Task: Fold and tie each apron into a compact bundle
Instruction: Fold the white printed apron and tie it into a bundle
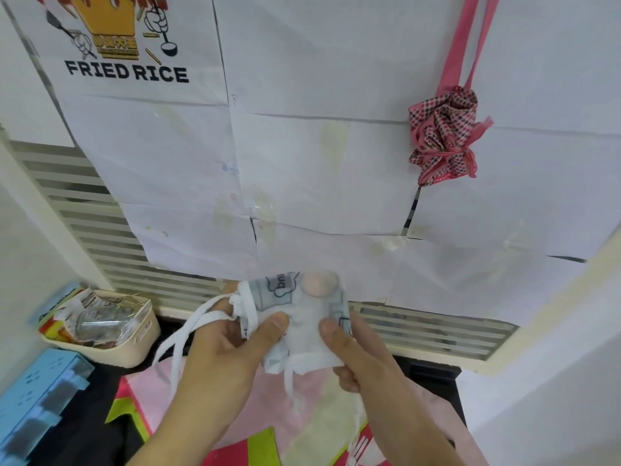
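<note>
A folded white apron (302,317) is being held up below the hanging pink checked bundle (443,136), pinched by the left hand (221,351) and right hand (356,351). Its strap (201,317) is probably being wound; tension should be kept while it is being knotted.

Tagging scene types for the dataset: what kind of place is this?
Probably a small food shop or home kitchen corner, not certain. A FRIED RICE poster hangs on a paper-covered, stained wall, a tied pink checked apron bundle hangs at right, and both hands hold a white apron.
</note>
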### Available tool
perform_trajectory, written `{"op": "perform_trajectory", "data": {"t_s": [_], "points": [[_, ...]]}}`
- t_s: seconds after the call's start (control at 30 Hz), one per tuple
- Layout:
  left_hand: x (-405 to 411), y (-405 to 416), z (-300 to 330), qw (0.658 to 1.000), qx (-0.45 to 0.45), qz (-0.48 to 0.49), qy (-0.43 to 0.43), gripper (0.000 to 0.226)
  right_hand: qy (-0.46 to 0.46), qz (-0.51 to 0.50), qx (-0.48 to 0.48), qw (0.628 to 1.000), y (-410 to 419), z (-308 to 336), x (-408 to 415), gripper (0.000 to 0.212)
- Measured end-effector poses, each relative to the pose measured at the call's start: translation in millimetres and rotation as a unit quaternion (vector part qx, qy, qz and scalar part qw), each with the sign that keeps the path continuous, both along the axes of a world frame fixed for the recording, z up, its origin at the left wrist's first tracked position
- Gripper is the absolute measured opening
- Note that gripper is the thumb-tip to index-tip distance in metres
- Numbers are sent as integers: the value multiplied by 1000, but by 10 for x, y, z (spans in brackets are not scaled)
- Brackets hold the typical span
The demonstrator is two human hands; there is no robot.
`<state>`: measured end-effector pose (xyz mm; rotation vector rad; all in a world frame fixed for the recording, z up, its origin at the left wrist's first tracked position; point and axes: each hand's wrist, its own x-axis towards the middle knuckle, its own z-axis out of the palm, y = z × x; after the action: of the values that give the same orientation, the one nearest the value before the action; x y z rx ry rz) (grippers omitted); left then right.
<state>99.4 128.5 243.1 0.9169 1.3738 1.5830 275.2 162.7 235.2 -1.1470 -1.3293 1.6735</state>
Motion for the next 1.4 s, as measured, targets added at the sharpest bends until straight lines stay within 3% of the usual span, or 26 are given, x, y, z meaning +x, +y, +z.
{"op": "perform_trajectory", "data": {"t_s": [0.07, 0.13, 0.2, 0.43, 0.47, 0.57, 0.63, 0.7, 0.77, 0.83, 0.9, 1.03, 1.17, 1.27, 1.4], "points": [[-15, 9, -23, 998, -4, -21, -59, 32, 7, 22, -7, 1000, 28, 27, -2, 9], [-37, 25, -27, 988, -22, -51, -141, 35, 30, 17, -12, 999, 52, 33, -9, 17], [-54, 31, -31, 978, -51, -81, -183, 30, 57, 0, 3, 998, 50, 52, -34, 11], [-76, 45, -42, 984, -91, -144, -49, 38, 5, -58, 62, 996, 86, -45, -106, 10], [-91, 59, -19, 987, -81, -134, -47, 35, -5, -47, 65, 997, 93, -66, -92, 9], [-117, 122, 32, 992, -58, -76, -88, 28, -28, -26, 74, 997, 38, -164, -22, 35], [-112, 166, 4, 992, -49, -26, -116, 35, -86, -54, 97, 990, -33, -267, -10, 29], [-48, 182, -6, 991, -46, 0, -127, 36, -221, -42, 154, 962, -111, -338, -52, 22], [30, 178, -49, 991, -48, 14, -127, 27, -352, 33, 203, 913, -168, -294, -156, 10], [106, 166, -89, 995, -65, 25, -72, 23, -436, 103, 237, 862, -201, -170, -231, 26], [115, 157, -146, 996, -77, 24, 33, 28, -458, 140, 275, 834, -210, -4, -227, 37], [16, 118, -144, 982, -105, -71, 139, 29, -439, 136, 320, 828, -77, 400, -2, 23], [-72, 49, -57, 951, -116, -272, 93, 41, -383, 90, 391, 832, 192, 618, 207, 25], [-148, -11, 19, 940, -106, -323, 2, 37, -260, 95, 348, 895, 340, 748, 311, 13], [-212, -53, 102, 921, -73, -382, -10, 46, -76, 114, 271, 953, 535, 633, 340, 18]]}}
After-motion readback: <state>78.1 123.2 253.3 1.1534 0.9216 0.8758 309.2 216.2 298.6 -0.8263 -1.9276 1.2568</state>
